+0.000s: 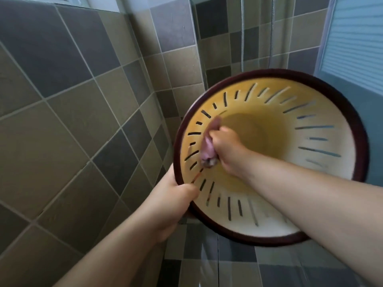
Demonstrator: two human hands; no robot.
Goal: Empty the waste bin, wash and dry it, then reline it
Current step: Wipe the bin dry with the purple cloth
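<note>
Yellow plastic fills the right half of the view: the bin [306,129], round and tapering, is held up in the air with its open mouth facing the camera, ringed by a dark maroon rim and cut through with narrow slots that fan out around its wall. Its lower right edge is hidden behind the right forearm, and its outer side cannot be seen. The left hand [176,195] grips the rim at the lower left, thumb curled over the edge; its other fingers are hidden behind the bin. The right hand [226,150] reaches inside, fingers curled tightly round a crumpled pink cloth [208,146] pressed to the inner wall. Hand and cloth are blurred, so the cloth's weave and its dark lower end are hard to make out. Matt square tiles [68,112] in grey and olive cover the walls behind.
</note>
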